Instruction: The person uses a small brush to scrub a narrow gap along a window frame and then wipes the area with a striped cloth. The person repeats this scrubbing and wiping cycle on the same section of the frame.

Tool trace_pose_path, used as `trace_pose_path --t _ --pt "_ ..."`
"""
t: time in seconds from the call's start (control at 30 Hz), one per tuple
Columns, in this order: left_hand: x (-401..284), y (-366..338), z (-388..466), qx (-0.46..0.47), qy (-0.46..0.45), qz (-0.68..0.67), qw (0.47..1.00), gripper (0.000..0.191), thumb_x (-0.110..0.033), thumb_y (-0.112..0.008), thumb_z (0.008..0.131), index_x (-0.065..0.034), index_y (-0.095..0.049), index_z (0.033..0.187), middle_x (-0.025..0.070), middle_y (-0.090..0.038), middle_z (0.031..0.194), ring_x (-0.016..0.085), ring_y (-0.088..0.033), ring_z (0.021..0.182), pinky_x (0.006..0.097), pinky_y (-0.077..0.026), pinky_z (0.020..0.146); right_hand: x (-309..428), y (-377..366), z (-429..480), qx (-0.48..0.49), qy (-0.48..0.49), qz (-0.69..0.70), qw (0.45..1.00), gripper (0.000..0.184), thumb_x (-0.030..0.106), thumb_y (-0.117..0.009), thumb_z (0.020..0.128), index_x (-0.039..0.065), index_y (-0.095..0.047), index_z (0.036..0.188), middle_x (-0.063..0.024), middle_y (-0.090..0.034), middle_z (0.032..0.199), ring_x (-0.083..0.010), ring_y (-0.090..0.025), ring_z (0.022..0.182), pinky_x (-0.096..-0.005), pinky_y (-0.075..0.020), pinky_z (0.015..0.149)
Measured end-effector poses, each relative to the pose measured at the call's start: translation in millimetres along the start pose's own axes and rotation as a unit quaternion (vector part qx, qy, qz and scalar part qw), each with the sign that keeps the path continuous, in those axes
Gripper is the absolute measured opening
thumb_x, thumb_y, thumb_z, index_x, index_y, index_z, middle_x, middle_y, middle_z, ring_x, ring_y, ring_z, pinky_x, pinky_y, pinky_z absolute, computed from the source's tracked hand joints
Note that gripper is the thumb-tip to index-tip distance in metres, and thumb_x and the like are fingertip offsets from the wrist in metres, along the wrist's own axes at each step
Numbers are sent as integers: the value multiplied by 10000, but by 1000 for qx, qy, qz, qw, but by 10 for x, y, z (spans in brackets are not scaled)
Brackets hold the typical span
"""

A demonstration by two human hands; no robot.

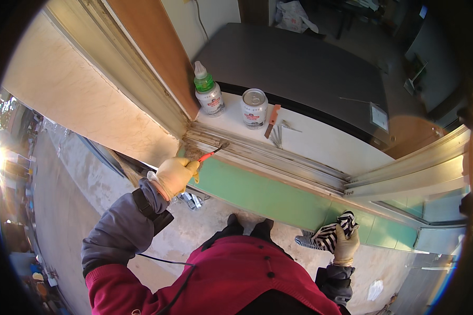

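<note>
My left hand [176, 175], in a pale yellowish glove, grips a small tool with a red handle [207, 156]. Its dark tip, a brush or scraper head too small to tell, rests at the left end of the dirty sliding-window track [268, 157]. Brown grime lies in the grooves around that tip. In my right hand [347, 245], also gloved, is a bunched black-and-white striped cloth [329, 236]. That hand is by the front edge of the green tiled ledge [260, 187], to the right of my body.
On the white inner sill stand a drink can [254, 109] and another can [211, 103] beside or behind a green bottle [203, 80]. An orange-handled blade [273, 118] and several thin metal pieces [276, 137] lie nearby. Window frames [169, 102] rise at both ends. A cable [165, 260] crosses my left side.
</note>
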State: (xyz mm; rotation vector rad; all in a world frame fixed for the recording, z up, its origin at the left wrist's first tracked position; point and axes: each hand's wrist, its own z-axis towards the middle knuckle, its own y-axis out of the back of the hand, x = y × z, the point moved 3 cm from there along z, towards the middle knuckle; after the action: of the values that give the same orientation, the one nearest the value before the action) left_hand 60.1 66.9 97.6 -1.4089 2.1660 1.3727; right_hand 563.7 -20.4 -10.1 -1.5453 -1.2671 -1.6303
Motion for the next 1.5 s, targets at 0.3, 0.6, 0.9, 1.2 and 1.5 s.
trace_pose_path --t 0.3,0.6,0.9,1.2,1.5 --pt "-230 -154 204 98 10 50 994 423 -373 -537 964 -28 -704 785 43 -568 561 150 -483 430 322 -395 452 -46 26 30 0 30 -26 999 236 23 -732 836 -22 -652 1053 -18 -683 929 -84 -603 801 -243 -503 722" --pt "76 210 219 -17 4 69 997 421 -371 -526 976 -35 -702 794 45 -587 572 158 -486 409 321 -395 419 -64 41 19 -11 38 -50 998 238 55 -737 845 -20 -655 1055 -20 -689 928 -85 -601 798 -245 -501 726" --pt "-131 -138 -10 41 -79 53 995 416 -382 -548 955 -41 -690 765 49 -568 550 157 -507 423 332 -416 458 27 21 1 -9 43 -88 995 270 88 -744 851 -20 -655 1082 -20 -690 945 -90 -603 812 -250 -500 737" --pt "-364 -233 206 98 -58 182 977 437 -398 -511 957 -45 -668 751 69 -588 571 193 -558 474 355 -442 499 20 3 -2 -12 38 -44 998 252 52 -737 851 -33 -642 1068 -29 -685 941 -87 -604 803 -245 -504 724" --pt "11 328 85 -10 -45 156 987 423 -381 -515 967 -56 -678 751 61 -551 531 184 -546 460 365 -432 492 -21 1 -2 -18 20 -17 999 241 34 -732 845 -36 -643 1057 -17 -679 922 -75 -599 789 -239 -508 712"
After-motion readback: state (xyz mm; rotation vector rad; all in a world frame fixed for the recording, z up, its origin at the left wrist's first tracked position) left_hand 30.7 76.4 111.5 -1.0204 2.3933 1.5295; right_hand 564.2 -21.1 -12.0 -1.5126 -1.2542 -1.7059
